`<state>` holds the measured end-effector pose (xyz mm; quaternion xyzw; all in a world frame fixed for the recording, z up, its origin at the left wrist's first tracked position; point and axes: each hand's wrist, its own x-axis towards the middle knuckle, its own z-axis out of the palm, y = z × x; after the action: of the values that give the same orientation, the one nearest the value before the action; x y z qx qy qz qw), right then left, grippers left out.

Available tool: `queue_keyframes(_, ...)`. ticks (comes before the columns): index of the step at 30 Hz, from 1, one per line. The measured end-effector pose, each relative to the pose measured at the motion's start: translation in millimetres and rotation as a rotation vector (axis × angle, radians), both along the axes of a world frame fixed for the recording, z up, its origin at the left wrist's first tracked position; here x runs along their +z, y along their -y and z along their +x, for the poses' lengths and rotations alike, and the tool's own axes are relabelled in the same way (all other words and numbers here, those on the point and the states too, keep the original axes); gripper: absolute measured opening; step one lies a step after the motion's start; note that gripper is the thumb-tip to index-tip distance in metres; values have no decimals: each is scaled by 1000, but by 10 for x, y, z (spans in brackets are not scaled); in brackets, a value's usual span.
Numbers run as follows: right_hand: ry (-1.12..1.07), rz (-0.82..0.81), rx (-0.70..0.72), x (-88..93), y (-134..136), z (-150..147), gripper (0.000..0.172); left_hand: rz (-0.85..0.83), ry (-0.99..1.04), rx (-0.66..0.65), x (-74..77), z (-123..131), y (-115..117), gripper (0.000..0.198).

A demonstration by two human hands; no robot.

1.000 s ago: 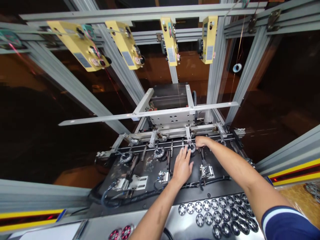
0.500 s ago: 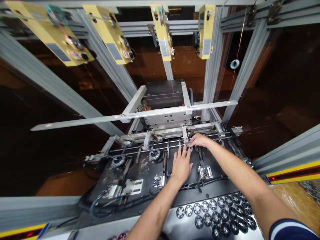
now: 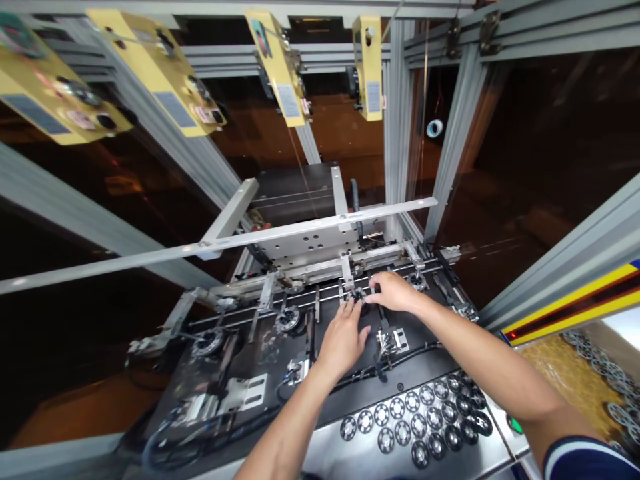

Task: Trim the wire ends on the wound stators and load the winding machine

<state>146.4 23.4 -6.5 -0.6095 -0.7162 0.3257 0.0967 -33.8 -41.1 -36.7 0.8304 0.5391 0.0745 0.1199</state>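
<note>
My left hand (image 3: 343, 339) lies with fingers stretched out and thumb apart, its fingertips at the near edge of a round slotted part (image 3: 357, 296) on one machine station. My right hand (image 3: 396, 292) is just right of that part, its index finger and thumb bent and apart with nothing visible between them. The thumb tip is close to the part's rim; whether it touches, I cannot tell. Similar round black-and-silver parts sit on the other stations: one (image 3: 289, 320) left of my hands, another (image 3: 209, 342) farther left, and one (image 3: 418, 282) beyond my right wrist.
Several round parts stand in rows on a metal tray (image 3: 330, 460) in front. A long metal bar (image 3: 280, 233) crosses above the stations. Yellow wire-feed units (image 3: 370, 70) hang overhead. A yellow-and-black light strip (image 3: 575, 303) and more parts (image 3: 595, 360) are at the right.
The camera view has turned right, so everything sits farther left. My right hand's fingers have spread and drawn slightly away from the part; my left hand stays at it.
</note>
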Motion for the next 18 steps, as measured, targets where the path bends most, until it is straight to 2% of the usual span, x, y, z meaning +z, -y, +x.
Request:
queue_keyframes(2, 75, 12, -17, 141, 161, 351, 25, 0, 33, -73, 103, 93, -65, 48)
queue_keyframes(4, 165, 9, -84, 231, 208, 716, 24, -16, 56, -175, 155, 273, -204, 46)
queue_keyframes(7, 264, -20, -162, 228, 85, 1085, 28, -80, 51, -347, 101, 619, -474, 50)
queue_keyframes(9, 289, -50, -163, 151, -37, 1166, 30, -123, 26, -423, 16, 813, -617, 61)
queue_keyframes(12, 278, -96, -131, 10, -151, 1146, 31, -155, -23, -464, -87, 974, -713, 77)
queue_keyframes(18, 279, -201, -129, -100, -208, 1153, 32, -176, -93, -485, -105, 1065, -696, 86)
